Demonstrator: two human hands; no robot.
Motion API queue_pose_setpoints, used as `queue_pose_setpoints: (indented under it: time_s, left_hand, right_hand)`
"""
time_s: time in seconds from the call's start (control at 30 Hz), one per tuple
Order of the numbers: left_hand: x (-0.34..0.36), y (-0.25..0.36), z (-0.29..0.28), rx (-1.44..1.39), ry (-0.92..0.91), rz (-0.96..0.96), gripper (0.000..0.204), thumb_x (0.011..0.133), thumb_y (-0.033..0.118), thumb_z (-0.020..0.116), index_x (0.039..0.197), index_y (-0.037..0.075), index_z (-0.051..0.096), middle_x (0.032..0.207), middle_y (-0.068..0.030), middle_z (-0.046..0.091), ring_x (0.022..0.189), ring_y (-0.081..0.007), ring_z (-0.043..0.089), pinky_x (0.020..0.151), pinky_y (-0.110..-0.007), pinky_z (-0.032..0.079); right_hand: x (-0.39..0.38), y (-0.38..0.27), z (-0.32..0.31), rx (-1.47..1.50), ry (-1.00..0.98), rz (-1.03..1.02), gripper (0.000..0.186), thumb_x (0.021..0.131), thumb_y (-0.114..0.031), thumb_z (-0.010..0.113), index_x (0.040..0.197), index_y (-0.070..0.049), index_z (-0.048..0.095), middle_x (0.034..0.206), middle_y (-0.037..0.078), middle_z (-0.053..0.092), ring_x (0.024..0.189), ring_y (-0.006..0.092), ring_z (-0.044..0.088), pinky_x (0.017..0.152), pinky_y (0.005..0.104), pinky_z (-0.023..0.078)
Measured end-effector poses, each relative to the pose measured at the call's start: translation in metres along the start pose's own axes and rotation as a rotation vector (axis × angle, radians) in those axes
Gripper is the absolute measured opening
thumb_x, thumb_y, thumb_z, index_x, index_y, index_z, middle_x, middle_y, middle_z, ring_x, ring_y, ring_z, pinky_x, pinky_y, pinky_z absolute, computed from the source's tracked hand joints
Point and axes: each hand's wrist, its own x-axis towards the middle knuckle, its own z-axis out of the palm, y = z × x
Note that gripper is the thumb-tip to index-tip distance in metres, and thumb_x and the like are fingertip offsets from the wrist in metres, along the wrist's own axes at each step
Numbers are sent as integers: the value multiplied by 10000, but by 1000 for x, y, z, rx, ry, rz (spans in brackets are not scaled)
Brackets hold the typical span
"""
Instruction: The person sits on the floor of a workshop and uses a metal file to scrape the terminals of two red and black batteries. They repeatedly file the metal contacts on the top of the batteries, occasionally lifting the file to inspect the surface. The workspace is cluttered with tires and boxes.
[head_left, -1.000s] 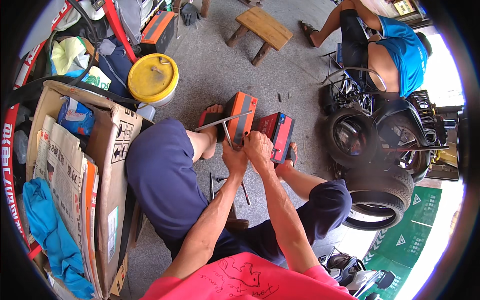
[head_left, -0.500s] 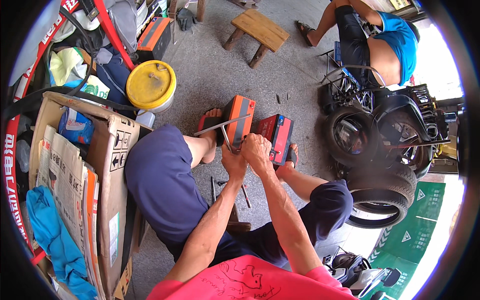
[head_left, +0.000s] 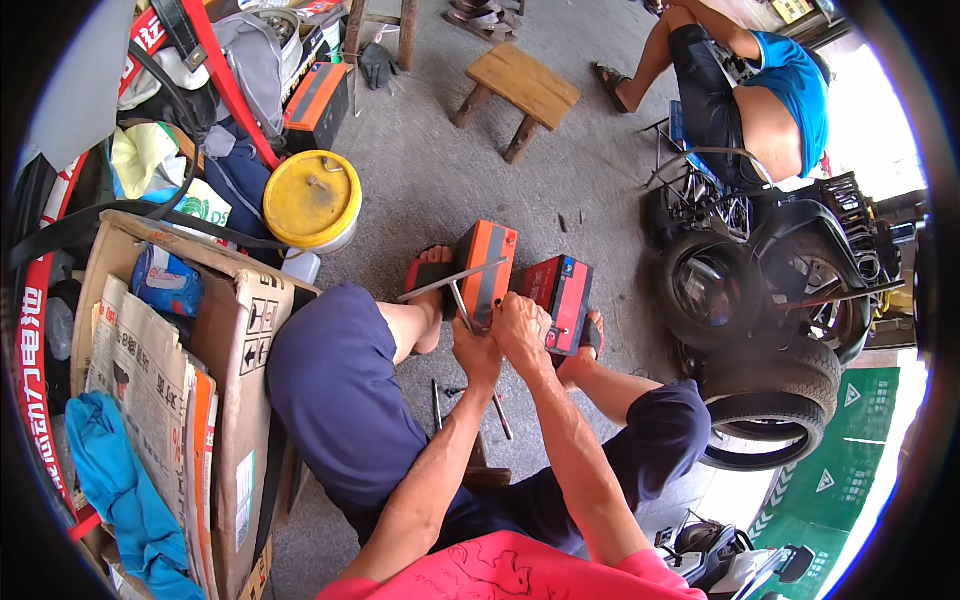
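My left hand (head_left: pixel 474 350) is closed on the shaft of a metal T-bar tool (head_left: pixel 459 297), whose long crossbar lies slanted above it. My right hand (head_left: pixel 521 325) presses against the left one, fingers curled over the tool's lower end; what exactly they hold is hidden. Just beyond both hands are an orange-and-grey battery (head_left: pixel 490 253) and, to its right, a red-and-black battery (head_left: pixel 566 310), between my sandalled feet. On the floor below my hands, partly behind my arms, lie metal bars (head_left: pixel 436 405).
Left: cardboard box (head_left: pixel 225 400) of newspapers, yellow-lidded bucket (head_left: pixel 310 195), piled bags and another battery (head_left: pixel 315 105). Ahead stands a wooden stool (head_left: pixel 520 85). Right: another person in blue (head_left: pixel 780 110) sits beside black vehicle parts and stacked tyres (head_left: pixel 760 420), with green boards (head_left: pixel 850 450) below.
The whole scene has shifted down in the picture as the camera moved. My hands keep the same grip and place at the batteries, with little visible movement of the tool.
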Motion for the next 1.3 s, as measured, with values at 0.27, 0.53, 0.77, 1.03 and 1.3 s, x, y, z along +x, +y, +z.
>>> queue_pose_setpoints:
  time_s: [0.27,0.53,0.77,1.03,1.3]
  left_hand:
    - [-2,3,0,-110,7,-25,436,756,264,794,1053,33,573,788,-28,606,681,-145,600,609,-311,481]
    - [0,9,1,-47,-2,-103,472,778,350,799,1055,34,584,755,-33,607,666,-149,606,616,-317,484]
    - [3,2,2,-70,13,-85,432,771,289,801,1043,35,583,785,-27,620,668,-131,559,612,-313,470]
    - [1,7,0,-8,6,-39,423,773,278,797,1048,32,590,840,-60,676,744,-162,637,667,-321,502]
    - [3,-8,6,-51,26,-9,445,761,328,791,1036,40,592,810,-78,662,719,-227,635,671,-373,492]
  right_hand:
    - [-4,-3,-11,62,-28,-80,202,761,-186,618,766,-1,698,776,225,678,772,385,677,716,469,520]
    - [0,-1,-6,25,-33,-43,238,817,-203,603,762,2,711,755,229,677,745,381,684,693,457,529]
    - [-4,-2,-13,77,-13,-44,243,809,-221,620,756,3,698,748,221,676,733,374,680,682,455,525]
    - [2,5,-1,32,21,-102,183,792,-197,631,749,-47,727,738,198,687,717,355,694,666,453,541]
    - [5,7,-9,9,-111,-85,240,820,-238,595,828,-48,740,827,226,696,777,357,702,696,446,557]
